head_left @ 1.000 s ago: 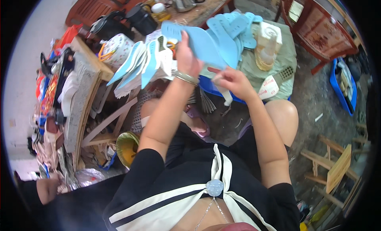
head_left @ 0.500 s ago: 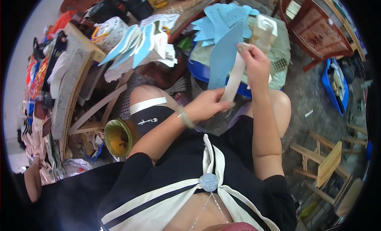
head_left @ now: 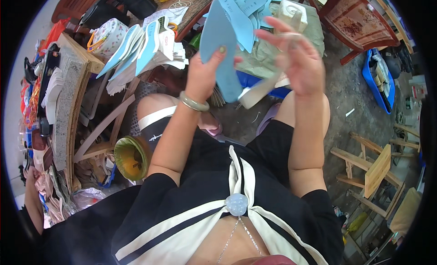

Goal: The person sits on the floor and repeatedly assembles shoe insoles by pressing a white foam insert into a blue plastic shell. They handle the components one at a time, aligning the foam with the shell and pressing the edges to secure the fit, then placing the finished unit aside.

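Observation:
My left hand (head_left: pixel 203 73) grips a light blue insole (head_left: pixel 219 41) upright, its thumb lying across the near face. To the right, my right hand (head_left: pixel 300 60) is raised with fingers spread, blurred by motion. Below it a whitish strip (head_left: pixel 260 91) runs slantwise beside the insole's lower end. Whether the strip touches the insole or my right hand, I cannot tell. More blue insoles (head_left: pixel 246 12) lie in a loose pile just beyond my hands, on a greenish cloth (head_left: pixel 259 60).
Stacked blue-and-white insoles (head_left: pixel 148 48) stand at the left bench edge. A yellow-green bin (head_left: pixel 129 158) is beside my left knee. On the right are a red-brown chair (head_left: pixel 357 19), a blue tray (head_left: pixel 380 82) and a wooden stool (head_left: pixel 378 171). Another person's arm (head_left: pixel 33 196) shows far left.
My left hand has moved up and left with the insole. My right hand has opened and spread its fingers, away from the insole. The whitish strip now sits lower and more slanted.

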{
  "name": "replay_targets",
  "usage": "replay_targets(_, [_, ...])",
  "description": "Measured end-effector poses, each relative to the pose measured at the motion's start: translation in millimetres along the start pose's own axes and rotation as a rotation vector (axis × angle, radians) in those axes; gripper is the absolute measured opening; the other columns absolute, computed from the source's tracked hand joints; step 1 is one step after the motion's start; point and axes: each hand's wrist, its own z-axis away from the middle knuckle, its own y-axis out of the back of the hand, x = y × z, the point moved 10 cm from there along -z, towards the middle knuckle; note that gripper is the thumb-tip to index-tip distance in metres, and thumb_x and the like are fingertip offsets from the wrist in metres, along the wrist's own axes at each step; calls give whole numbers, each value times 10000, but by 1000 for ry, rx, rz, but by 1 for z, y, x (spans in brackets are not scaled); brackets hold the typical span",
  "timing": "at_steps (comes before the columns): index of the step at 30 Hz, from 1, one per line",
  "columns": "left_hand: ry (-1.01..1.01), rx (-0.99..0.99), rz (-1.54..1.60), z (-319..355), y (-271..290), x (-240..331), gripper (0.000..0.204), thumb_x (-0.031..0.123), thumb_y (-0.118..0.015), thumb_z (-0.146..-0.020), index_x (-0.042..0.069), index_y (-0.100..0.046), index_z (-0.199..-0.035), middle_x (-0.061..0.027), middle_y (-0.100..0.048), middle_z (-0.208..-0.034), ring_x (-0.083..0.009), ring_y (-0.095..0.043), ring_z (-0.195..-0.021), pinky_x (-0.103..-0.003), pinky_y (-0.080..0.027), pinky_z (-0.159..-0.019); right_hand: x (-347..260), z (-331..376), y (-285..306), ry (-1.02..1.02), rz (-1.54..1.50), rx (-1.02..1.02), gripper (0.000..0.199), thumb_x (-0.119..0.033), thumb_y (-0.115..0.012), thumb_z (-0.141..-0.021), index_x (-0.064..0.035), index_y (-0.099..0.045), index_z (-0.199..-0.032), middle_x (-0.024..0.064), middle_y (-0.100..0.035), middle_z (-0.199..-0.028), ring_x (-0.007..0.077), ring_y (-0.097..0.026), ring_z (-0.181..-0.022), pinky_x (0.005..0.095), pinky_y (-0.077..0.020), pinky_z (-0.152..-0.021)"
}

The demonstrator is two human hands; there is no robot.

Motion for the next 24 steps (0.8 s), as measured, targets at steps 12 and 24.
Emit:
replay_targets(12, [57, 159, 386, 13, 15, -2, 340, 253, -554, -959, 1, -531, -1185, -91, -643, -1041, -225, -645, -957, -351, -540, -804, 69, 3, 25, -234, 48, 220, 156, -63, -664, -863, 2, -668, -1005, 32, -675, -876, 75, -613, -727, 197, -491, -647])
replay_targets(24, [-150, 109, 355, 19, 2, 17, 233, 182, -596, -940, 53, -585, -1134, -50, -646, -1035, -150, -632, -925, -298, -522, -814, 83, 6, 11, -245, -15, 276, 127, -105, -714, -838, -20, -713, -932, -12, -656, -755, 17, -497, -604, 158, -351, -525])
